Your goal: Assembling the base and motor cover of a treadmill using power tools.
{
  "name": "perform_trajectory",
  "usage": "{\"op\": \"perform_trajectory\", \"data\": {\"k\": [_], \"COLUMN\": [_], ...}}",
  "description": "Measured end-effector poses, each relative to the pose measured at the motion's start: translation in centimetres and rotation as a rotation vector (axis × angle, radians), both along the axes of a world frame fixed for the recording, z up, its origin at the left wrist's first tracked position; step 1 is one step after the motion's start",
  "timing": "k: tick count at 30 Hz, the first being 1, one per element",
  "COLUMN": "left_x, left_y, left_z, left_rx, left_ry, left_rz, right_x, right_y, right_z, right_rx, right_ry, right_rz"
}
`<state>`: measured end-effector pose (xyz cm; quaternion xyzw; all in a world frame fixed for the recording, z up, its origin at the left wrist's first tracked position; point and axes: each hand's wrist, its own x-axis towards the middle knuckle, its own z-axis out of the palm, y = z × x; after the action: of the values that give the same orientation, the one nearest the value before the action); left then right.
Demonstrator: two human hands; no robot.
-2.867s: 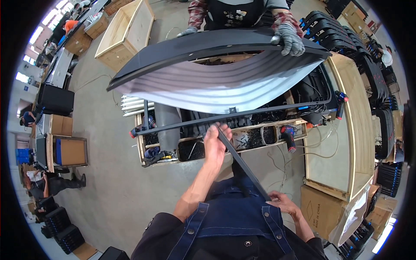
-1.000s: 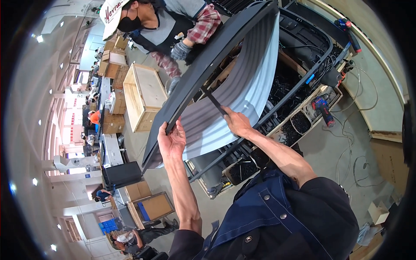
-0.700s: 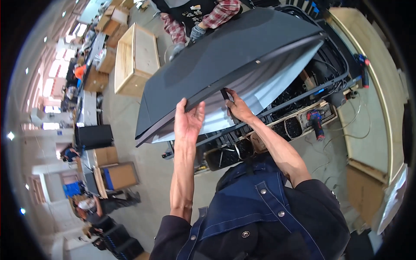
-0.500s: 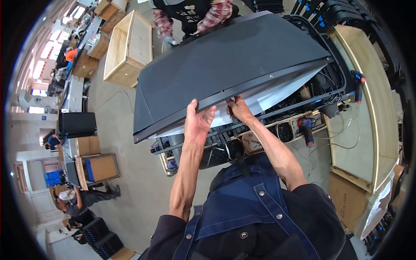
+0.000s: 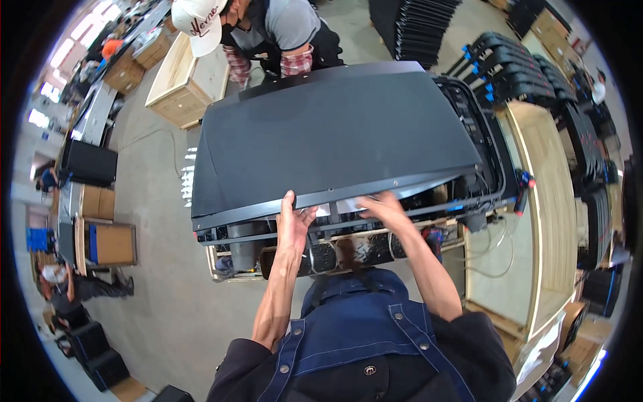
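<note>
A wide dark grey panel with a folded near edge lies over a black frame. My left hand grips that near edge left of its middle, thumb on top and fingers curled below. To its right, my right hand is just under the same edge, its fingers pointing left and smeared by motion; whether they hold anything is hidden. A strip of white sheet shows beneath the panel between the hands. Across the panel, a co-worker in a cap and checked sleeves leans at the far edge.
Below the frame's near side sit bins of small parts and a red-and-blue power tool. Another red-tipped tool hangs right of the frame. Wooden crates stand right and far left. Stacked black parts are behind right.
The panel's near edge has come down closer to the frame, covering most of the white sheet. My left hand stays on the edge; my right hand has shifted. The co-worker leans further in.
</note>
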<state>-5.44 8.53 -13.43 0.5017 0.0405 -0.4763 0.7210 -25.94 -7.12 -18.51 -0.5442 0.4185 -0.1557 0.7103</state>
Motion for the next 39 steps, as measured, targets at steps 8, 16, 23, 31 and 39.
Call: {"op": "perform_trajectory", "data": {"k": [8,16,23,31,39], "left_x": [-1.6,6.8,5.7,4.9,5.2], "left_y": [-0.2,9.6,10.7,11.5,13.3], "left_z": [-0.8,-4.0,-5.2,-4.9,-3.9], "left_rx": [0.099,0.302,0.276,0.192,0.838], "left_ry": [-0.027,-0.243,-0.307,-0.338,-0.813], "left_rz": [0.14,0.409,0.371,0.319,-0.122], "right_x": [-20.5,-21.4,-24.8,-24.5,-25.4], "right_y": [-17.3,-12.9,-10.7,-10.2,-9.5], "right_z": [0.4,7.9,3.5,3.9,2.2], "right_rx": [0.285,-0.024,-0.237,-0.307,-0.37], "right_ry": [-0.438,0.035,0.433,0.42,0.531], "right_rz": [-0.72,-0.508,-0.364,-0.367,-0.252]}}
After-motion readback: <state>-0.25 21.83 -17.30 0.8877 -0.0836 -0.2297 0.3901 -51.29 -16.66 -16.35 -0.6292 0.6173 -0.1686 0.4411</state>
